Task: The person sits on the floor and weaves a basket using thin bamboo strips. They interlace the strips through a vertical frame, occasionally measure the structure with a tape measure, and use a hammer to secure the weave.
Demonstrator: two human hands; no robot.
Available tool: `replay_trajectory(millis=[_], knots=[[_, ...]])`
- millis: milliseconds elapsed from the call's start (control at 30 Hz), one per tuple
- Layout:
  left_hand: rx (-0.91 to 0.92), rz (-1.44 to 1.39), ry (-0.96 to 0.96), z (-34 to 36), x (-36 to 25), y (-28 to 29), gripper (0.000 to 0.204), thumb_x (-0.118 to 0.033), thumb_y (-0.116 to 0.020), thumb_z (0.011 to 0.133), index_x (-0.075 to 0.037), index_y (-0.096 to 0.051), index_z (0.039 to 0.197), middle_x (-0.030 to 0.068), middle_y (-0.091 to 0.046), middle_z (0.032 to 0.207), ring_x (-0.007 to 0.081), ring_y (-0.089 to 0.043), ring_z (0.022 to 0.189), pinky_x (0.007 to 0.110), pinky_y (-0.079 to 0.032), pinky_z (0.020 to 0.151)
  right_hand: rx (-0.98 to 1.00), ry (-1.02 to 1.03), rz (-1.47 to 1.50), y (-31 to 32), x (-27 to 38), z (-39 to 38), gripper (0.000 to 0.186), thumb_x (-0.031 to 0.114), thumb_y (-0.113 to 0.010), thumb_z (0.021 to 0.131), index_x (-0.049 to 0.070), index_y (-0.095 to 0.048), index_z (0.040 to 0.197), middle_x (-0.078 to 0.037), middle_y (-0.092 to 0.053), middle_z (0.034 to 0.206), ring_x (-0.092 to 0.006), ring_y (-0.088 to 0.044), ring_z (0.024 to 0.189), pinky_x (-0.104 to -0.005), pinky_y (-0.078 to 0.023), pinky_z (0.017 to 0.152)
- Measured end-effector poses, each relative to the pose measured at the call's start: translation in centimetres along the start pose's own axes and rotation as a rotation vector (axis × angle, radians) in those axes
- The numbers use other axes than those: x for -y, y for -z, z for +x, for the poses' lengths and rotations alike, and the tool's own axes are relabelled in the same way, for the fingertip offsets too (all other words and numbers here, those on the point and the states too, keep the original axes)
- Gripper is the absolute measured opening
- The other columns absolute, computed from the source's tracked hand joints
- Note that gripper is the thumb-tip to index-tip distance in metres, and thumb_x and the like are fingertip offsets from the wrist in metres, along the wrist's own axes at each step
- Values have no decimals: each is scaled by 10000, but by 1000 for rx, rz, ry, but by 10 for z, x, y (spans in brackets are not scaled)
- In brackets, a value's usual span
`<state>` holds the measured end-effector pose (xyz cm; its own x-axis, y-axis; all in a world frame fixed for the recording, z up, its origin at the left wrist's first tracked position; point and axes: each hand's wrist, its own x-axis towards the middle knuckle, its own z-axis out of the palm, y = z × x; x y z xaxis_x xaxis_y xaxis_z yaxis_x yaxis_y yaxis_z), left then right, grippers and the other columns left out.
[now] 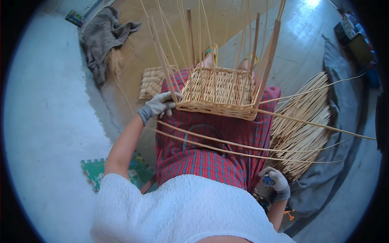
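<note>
An unfinished wicker basket (219, 87) rests on my lap, over red plaid cloth. It has a woven base, a low woven edge, stout wooden corner posts and thin upright canes. At its near left corner my left hand (159, 105), in a pale grey glove, closes on the basket's edge beside the post. Down at my right side, my gloved right hand (276, 181) has its fingers round a small blue object (268, 180), whose kind is too small to tell. Two long loose canes (227, 141) lie across my lap, and other canes stick out rightward from the near right corner.
To the right, a thick bundle of peeled canes (304, 125) lies on a grey cloth (344, 121). A small woven mat (150, 83) is beyond my left hand. Grey fabric (107, 38) is heaped at the far left; a green foam mat (139, 172) lies near my left elbow.
</note>
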<state>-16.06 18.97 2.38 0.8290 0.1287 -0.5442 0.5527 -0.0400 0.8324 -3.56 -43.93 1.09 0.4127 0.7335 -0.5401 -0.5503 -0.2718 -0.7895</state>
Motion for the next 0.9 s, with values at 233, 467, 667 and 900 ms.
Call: replay_trajectory(millis=[233,467,667,900], knots=[[69,-40,-229,38,41,12,398,176,-633,877,-92,-666,1169,5,-685,1060,30,-563,599,207,-472,456,-635,693,-114,-71,210,149,499,339,-710,963,-33,-626,1284,-20,-649,948,-72,-588,811,-210,-463,681],[36,-108,-150,20,22,4,370,183,-616,876,-75,-674,1134,17,-700,956,37,-546,525,212,-444,390,-827,578,-1053,-110,246,223,374,182,-716,877,56,-694,1229,-173,-714,1083,-347,-704,999,-418,-552,903],[31,-150,-120,14,21,3,331,146,-627,910,-67,-679,1158,8,-690,945,33,-530,494,215,-430,381,-858,591,-1139,-125,242,224,373,221,-717,877,53,-698,1209,-193,-699,1151,-371,-683,1083,-451,-541,945],[-181,-120,-117,-9,1,-15,438,53,-680,934,-88,-614,1343,55,-697,1092,63,-542,525,228,-458,421,-814,704,-1188,-118,248,205,467,243,-725,886,48,-659,1305,-221,-693,1173,-381,-682,1084,-462,-543,947]])
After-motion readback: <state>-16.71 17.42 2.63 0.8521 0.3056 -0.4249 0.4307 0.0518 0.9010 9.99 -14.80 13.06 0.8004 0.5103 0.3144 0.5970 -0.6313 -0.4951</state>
